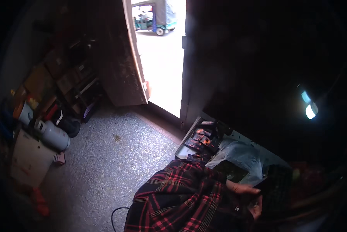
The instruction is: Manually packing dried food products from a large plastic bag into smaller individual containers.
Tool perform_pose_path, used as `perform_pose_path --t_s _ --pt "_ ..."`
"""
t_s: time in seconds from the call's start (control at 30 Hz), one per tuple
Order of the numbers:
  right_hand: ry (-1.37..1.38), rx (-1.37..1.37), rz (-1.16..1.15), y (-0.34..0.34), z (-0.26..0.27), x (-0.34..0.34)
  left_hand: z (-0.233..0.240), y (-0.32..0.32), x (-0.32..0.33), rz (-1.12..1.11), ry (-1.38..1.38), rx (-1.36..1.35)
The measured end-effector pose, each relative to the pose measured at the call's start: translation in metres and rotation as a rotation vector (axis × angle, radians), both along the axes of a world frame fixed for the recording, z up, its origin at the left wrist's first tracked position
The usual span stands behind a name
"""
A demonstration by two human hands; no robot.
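My left hand (243, 188) reaches out of a plaid sleeve (179, 200) at the lower right, thumb and fingers pointing right. Just below it, my right hand (257, 207) shows only its curled fingers. Something dark lies between and beside the two hands, but shadow hides what it is and whether either hand grips it. Beyond the left hand, a clear plastic bag (247, 155) lies spread open around dark contents (231, 171). Several black packets with orange print (205, 140) lie on the table at the far side of the sleeve.
The pale table edge (186, 134) runs beside a speckled floor (109, 165). An open door (124, 63) stands ahead, with a three-wheeled vehicle (159, 20) outside. A grey gas cylinder (56, 135), a board (31, 159) and boxes (38, 78) line the left. A black cable (113, 216) touches the floor.
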State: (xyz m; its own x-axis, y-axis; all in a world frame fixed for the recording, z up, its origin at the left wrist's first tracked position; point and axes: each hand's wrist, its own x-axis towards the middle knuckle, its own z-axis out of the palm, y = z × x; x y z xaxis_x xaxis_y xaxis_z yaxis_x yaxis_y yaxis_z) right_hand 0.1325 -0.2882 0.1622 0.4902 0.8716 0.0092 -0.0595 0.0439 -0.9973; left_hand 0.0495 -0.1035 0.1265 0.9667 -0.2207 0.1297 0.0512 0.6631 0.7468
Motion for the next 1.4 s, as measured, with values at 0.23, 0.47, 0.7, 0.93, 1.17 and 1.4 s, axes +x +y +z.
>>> perform_pose_path --t_s 0.23,0.47,0.7,0.93,1.17,1.4 --pt "0.267 0.281 -0.395 0.054 0.06 -0.045 0.013 0.041 0.042 0.053 0.057 0.002" --pt "-0.053 0.236 -0.484 0.077 0.117 -0.042 0.099 0.063 0.077 -0.473 -0.12 -0.406" --pt "-0.141 0.278 -0.469 0.042 0.123 -0.041 0.121 0.035 0.08 -0.499 -0.181 -0.361" --pt "-0.232 0.216 -0.555 0.028 0.132 -0.055 0.136 0.019 0.076 -0.543 -0.216 -0.358" --pt "-0.341 0.194 -0.564 0.014 0.138 -0.06 0.157 0.01 0.066 -0.481 -0.199 -0.242" --pt "-0.325 0.221 -0.54 0.013 0.151 -0.069 0.161 0.008 0.063 -0.567 -0.311 -0.331"
